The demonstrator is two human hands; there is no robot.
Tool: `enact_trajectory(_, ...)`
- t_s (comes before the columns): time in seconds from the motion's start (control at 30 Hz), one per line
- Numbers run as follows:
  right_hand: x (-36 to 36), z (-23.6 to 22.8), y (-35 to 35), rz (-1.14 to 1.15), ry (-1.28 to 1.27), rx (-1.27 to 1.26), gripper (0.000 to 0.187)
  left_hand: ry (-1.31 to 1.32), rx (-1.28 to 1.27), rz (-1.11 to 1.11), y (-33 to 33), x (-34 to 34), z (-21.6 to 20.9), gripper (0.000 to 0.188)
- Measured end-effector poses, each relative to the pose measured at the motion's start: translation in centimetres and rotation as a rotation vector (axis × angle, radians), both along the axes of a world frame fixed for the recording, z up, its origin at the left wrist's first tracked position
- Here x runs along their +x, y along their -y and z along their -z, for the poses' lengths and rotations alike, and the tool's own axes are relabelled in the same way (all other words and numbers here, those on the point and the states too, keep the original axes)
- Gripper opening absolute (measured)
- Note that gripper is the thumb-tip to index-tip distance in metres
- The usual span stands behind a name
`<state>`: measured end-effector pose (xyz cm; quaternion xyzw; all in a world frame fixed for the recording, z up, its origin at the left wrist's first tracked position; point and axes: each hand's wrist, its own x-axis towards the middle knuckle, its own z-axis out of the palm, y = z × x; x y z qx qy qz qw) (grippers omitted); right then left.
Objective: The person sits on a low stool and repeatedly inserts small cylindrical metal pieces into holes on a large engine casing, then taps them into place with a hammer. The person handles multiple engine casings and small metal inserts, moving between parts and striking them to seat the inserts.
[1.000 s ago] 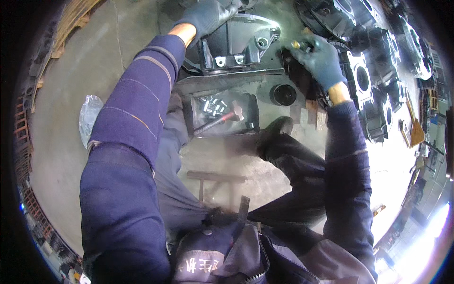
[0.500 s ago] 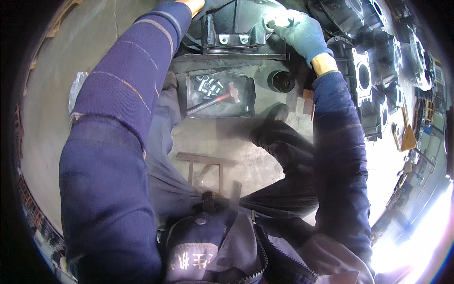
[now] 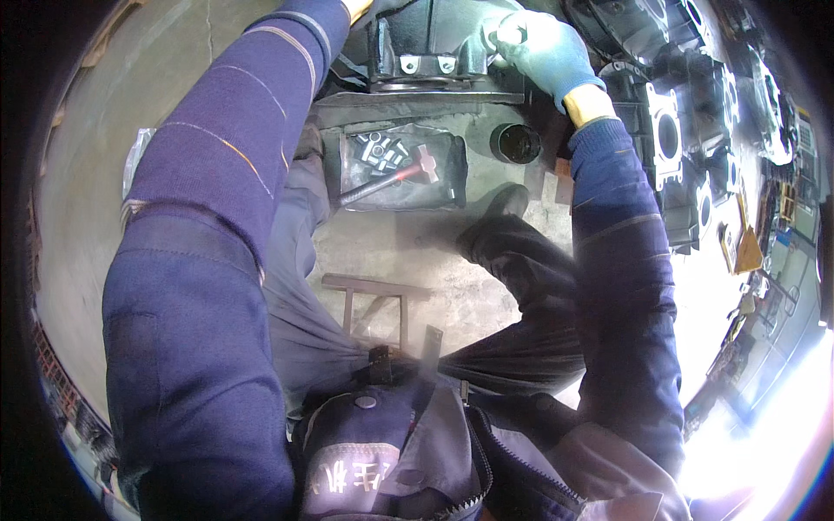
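A dark cast metal housing (image 3: 426,43) stands on a low steel stand (image 3: 417,95) in front of my knees. My right hand (image 3: 539,48), in a blue-green glove, is curled around a small bright metal part at the housing's upper right corner. My left arm reaches up along the housing's left side. Only the left wrist cuff (image 3: 356,7) shows at the top edge, and the hand itself is cut off. Below the stand lies a tray (image 3: 447,187) with several small metal sleeves (image 3: 378,152) and a red-headed hammer (image 3: 408,169).
A black cylindrical cup (image 3: 517,143) stands right of the tray. A row of grey cast housings (image 3: 669,130) runs along the right side. My shoe (image 3: 499,213) rests on the concrete floor, and a small metal stool frame (image 3: 373,295) is between my legs.
My right hand has moved left from the area over the castings to the housing's upper right corner. The view has tilted down, so my left hand has slid out past the top edge.
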<state>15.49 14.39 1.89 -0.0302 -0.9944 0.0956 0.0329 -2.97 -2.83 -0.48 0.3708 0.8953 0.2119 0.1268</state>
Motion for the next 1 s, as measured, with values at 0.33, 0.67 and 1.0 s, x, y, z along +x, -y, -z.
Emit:
enact_trajectory(0.33, -0.6, 0.0, -0.3, -0.059, 0.092, 0.130, 0.030, 0.013, 0.038, 0.040, 0.2, 0.2, -0.3, 0.063)
enact_trajectory(0.67, -0.4, -0.9, 0.2, 0.015, 0.139, 0.071, 0.033, -0.051, 0.042, 0.058, -0.1, 0.0, 0.2, 0.061)
enact_trajectory(1.0, 5.5, 5.8, -0.4, 0.285, -0.308, -0.276, 0.049, -0.063, 0.018, 0.094, -0.2, -0.4, 0.2, 0.066)
